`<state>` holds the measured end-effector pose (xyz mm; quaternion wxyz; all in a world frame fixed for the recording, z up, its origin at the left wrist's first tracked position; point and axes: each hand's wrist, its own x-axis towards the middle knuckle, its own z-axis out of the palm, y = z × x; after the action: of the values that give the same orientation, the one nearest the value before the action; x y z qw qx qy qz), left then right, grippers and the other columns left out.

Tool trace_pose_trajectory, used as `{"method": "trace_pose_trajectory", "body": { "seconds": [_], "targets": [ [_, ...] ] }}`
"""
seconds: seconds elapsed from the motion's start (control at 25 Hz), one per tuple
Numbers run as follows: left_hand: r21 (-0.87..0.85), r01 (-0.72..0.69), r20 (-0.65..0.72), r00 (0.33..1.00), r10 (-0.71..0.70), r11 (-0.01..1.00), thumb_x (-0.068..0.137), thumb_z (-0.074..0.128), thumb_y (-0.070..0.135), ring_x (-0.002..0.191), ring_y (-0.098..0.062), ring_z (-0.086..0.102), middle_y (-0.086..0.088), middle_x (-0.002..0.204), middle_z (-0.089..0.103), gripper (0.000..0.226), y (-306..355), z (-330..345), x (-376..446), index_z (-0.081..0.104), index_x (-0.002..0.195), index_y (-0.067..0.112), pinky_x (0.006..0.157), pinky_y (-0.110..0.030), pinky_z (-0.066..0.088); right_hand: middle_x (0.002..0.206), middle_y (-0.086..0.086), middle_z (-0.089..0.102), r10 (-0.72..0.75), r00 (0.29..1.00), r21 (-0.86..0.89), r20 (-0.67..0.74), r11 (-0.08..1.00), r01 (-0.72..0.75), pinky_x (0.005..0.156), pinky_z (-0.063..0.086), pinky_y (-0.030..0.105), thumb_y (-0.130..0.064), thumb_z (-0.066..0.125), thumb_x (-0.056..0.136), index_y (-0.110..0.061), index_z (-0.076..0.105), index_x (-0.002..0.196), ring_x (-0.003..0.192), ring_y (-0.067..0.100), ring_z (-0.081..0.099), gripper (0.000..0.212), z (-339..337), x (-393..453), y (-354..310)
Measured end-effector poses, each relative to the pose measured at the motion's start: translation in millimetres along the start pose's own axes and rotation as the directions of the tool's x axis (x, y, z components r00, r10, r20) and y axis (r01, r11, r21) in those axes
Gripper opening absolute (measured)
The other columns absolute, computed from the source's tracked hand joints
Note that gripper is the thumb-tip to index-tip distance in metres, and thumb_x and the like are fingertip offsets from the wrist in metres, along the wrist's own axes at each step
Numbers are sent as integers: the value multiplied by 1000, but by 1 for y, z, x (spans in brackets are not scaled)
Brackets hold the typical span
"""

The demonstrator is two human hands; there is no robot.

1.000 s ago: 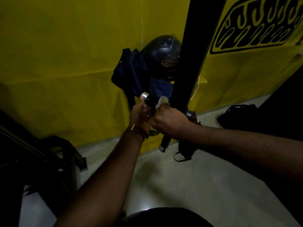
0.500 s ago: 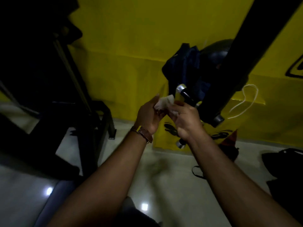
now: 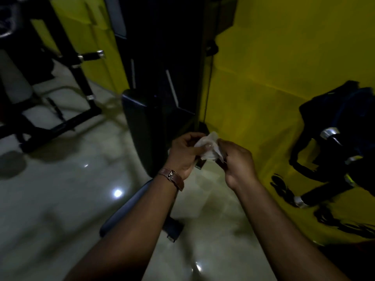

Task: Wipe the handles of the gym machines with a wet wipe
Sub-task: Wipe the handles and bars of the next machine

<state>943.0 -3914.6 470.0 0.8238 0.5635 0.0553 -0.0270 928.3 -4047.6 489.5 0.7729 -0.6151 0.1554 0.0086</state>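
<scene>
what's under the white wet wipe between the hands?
A small dark object shows below the crumpled white wet wipe, held by the left hand and right hand. Fingers and wipe cover most of it; what it is cannot be told.

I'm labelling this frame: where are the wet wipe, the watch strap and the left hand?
wet wipe point(image 3: 209, 147), head view, crumpled white middle.
watch strap point(image 3: 172, 178), head view, brown band near the buckle.
left hand point(image 3: 183, 153), head view, back of the hand.
</scene>
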Motion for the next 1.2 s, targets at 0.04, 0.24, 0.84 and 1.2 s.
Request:
{"method": "trace_pose_trajectory", "body": {
  "seconds": [0.04, 0.24, 0.84, 1.2],
  "targets": [
    [-5, -4, -7, 1000, 4, 1000, 74, 72, -12, 92, -33, 67, -19, 99, 69, 29, 8, -21, -13, 68, 99, 3, 88, -47, 55, 85, 11, 74, 13, 1000, 14, 9, 1000, -13, 69, 59, 35, -7, 66, 90, -9, 72, 87, 75, 23, 71, 7, 19, -11, 5],
    [-52, -34, -100, 995, 29, 998, 78, 67, -9, 90, -33, 67, -18, 99, 70, 27, 53, -144, -92, 71, 99, 9, 78, -42, 56, 84, 10, 71, 36, 980, 19, 197, 999, -41, 60, 56, 29, -2, 66, 89, -8, 67, 91, 74, 21, 69, 6, 124, -85, 45],
    [42, -163, -579, 800, 157, 986, 80, 56, -18, 87, -27, 68, -13, 92, 71, 29, 144, -411, -220, 73, 92, 1, 88, -53, 54, 92, 13, 72, 110, 817, -49, 566, 994, -99, 69, 56, 33, 12, 68, 79, -12, 59, 114, 84, 25, 71, 44, 371, -187, 144],
    [107, -110, -515, 844, 150, 988, 77, 60, -19, 99, -33, 65, -13, 104, 67, 35, 206, -534, -112, 70, 97, 7, 87, -47, 57, 85, 16, 69, 142, 870, 30, 472, 984, -177, 61, 54, 30, 13, 63, 81, -12, 67, 86, 72, 24, 66, 26, 533, -91, 163]
  ]
}}
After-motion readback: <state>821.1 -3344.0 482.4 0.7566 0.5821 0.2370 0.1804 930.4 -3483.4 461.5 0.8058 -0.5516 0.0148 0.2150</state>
